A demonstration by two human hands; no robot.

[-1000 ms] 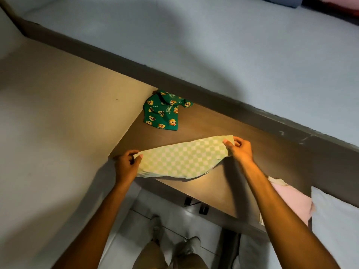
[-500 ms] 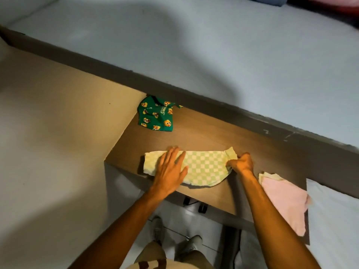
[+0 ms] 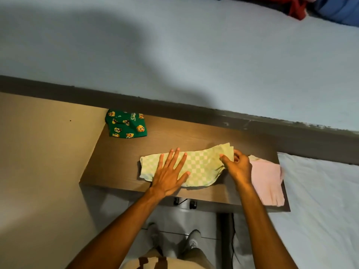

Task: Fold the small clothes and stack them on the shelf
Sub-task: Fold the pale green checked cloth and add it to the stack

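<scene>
A pale green checked garment lies flat on the brown wooden shelf. My left hand rests on its left half, palm down with the fingers spread. My right hand pinches the garment's right end, which is lifted a little off the shelf. A folded dark green garment with cartoon prints sits at the shelf's back left corner. A pink garment lies at the shelf's right end, partly behind my right wrist.
A beige panel borders the shelf on the left. A light sheet lies to the right. Red and blue cloth shows at the top right. My feet stand on the tiled floor below.
The checked garment went from hanging between both hands to lying on the shelf. My left hand let go and now lies flat on it. My right hand has raised the right end.
</scene>
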